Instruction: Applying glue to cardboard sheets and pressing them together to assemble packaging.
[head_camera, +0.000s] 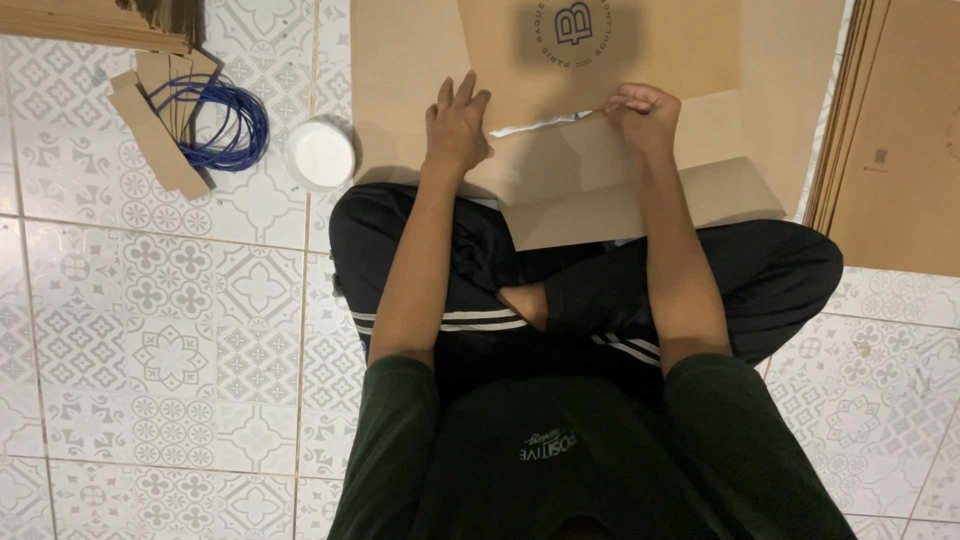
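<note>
A flat brown cardboard sheet (640, 190) with folded flaps lies on the tiled floor in front of my crossed legs. My left hand (457, 128) presses flat on the cardboard, fingers spread, at the left end of a thin white strip (540, 124). My right hand (643, 115) is closed, pinching the right end of that strip along the flap's edge. A round dark logo (572, 30) is printed on the upper flap.
A white round lid or cup (321, 154) stands left of the cardboard. Further left lie a blue coiled cord (232, 122) and brown cardboard strips (155, 140). A stack of flat cardboard sheets (890, 140) rests at the right. Another stack (95, 22) sits top left.
</note>
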